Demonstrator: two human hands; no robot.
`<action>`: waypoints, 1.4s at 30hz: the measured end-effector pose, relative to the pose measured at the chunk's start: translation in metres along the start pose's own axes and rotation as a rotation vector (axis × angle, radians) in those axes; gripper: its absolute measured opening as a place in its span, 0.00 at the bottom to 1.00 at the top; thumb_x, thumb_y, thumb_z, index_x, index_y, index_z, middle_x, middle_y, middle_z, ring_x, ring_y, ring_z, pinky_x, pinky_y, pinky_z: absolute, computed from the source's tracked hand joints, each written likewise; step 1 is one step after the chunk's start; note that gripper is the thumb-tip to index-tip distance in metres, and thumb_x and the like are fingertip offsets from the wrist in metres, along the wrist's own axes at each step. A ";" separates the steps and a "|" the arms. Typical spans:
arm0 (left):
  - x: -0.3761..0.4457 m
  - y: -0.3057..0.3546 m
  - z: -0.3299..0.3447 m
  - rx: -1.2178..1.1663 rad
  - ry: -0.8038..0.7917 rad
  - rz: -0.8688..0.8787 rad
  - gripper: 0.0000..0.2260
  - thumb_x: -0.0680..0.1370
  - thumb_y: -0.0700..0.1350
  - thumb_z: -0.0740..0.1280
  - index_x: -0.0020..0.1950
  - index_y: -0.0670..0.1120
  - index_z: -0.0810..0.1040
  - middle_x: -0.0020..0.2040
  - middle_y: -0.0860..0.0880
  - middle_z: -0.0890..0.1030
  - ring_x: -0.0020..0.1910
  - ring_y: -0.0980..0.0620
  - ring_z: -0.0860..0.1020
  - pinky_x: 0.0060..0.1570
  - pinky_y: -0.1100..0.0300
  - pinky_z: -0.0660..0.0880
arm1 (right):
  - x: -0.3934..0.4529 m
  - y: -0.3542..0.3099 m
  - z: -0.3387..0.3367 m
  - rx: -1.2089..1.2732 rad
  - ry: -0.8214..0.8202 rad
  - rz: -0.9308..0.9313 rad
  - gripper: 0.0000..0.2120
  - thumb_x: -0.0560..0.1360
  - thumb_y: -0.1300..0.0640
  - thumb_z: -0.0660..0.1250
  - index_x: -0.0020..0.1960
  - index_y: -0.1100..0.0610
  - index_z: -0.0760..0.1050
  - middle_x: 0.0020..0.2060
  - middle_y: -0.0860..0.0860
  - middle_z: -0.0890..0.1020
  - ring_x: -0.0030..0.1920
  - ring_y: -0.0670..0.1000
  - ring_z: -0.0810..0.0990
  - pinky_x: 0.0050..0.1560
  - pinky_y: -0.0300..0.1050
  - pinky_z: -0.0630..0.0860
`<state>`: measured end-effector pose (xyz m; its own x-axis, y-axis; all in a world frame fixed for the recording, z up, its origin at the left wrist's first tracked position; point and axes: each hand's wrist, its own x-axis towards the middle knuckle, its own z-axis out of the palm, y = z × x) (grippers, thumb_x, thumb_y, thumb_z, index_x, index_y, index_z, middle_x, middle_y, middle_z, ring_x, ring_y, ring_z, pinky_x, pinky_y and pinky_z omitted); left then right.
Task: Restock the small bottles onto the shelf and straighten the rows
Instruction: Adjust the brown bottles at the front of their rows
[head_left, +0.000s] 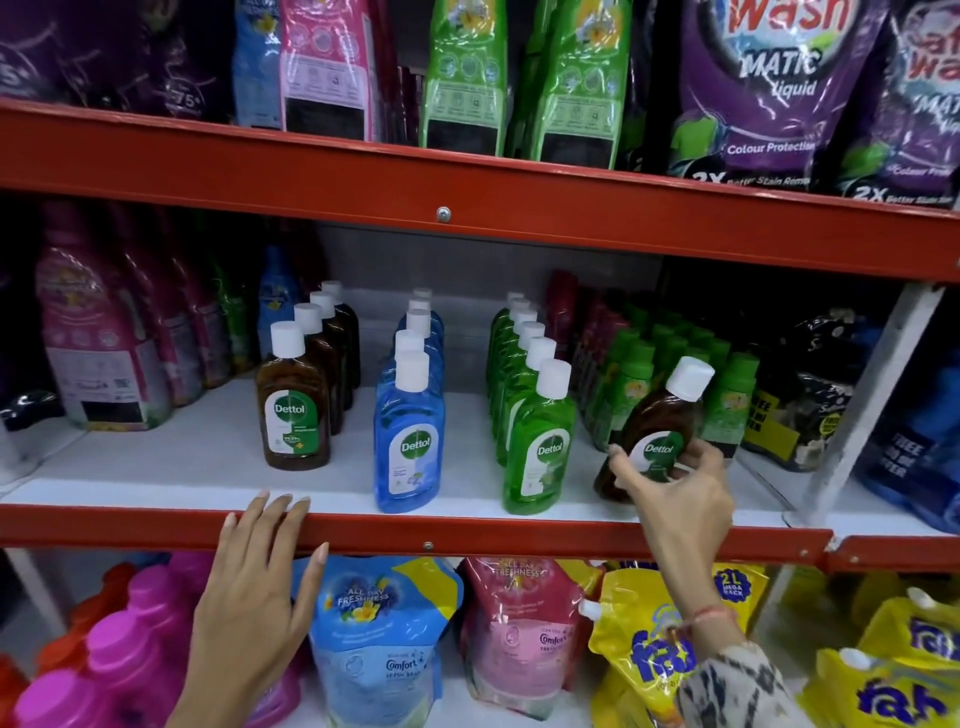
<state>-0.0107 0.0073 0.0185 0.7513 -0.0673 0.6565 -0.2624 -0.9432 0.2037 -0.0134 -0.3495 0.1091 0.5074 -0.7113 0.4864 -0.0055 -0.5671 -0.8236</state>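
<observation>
Three rows of small white-capped bottles run front to back on the white middle shelf: a brown row, a blue row and a green row. My right hand grips a brown bottle by its lower body, tilted to the right, just right of the green row and over the shelf's front. My left hand rests flat with fingers spread on the red front rail, below the brown row, holding nothing.
Small green-capped bottles and dark pouches crowd the shelf's right; pink and maroon bottles stand at the left. Refill pouches fill the shelf above and the one below. A grey upright post stands at right.
</observation>
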 end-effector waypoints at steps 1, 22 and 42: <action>0.000 0.000 -0.001 0.006 -0.004 0.004 0.27 0.80 0.57 0.50 0.69 0.41 0.71 0.66 0.39 0.76 0.70 0.40 0.69 0.73 0.43 0.59 | -0.012 -0.011 -0.004 0.032 -0.024 -0.004 0.37 0.61 0.43 0.79 0.62 0.60 0.72 0.50 0.54 0.82 0.48 0.55 0.80 0.47 0.44 0.73; -0.007 -0.076 -0.019 0.057 -0.027 0.033 0.31 0.80 0.60 0.48 0.75 0.40 0.64 0.76 0.42 0.66 0.76 0.47 0.59 0.77 0.48 0.46 | -0.195 -0.173 0.152 0.156 -0.509 -0.135 0.36 0.59 0.38 0.74 0.60 0.54 0.70 0.53 0.51 0.80 0.56 0.55 0.79 0.53 0.49 0.74; 0.042 -0.038 -0.049 -0.657 -0.227 -0.247 0.42 0.65 0.79 0.31 0.72 0.58 0.48 0.71 0.60 0.58 0.72 0.68 0.53 0.76 0.52 0.31 | -0.191 -0.143 0.148 -0.014 -0.702 -0.351 0.18 0.81 0.49 0.54 0.64 0.55 0.73 0.48 0.60 0.83 0.54 0.64 0.76 0.53 0.52 0.70</action>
<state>0.0009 0.0559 0.0739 0.9236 -0.0105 0.3833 -0.3243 -0.5547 0.7662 0.0184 -0.0709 0.0910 0.9073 -0.0634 0.4157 0.2474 -0.7190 -0.6495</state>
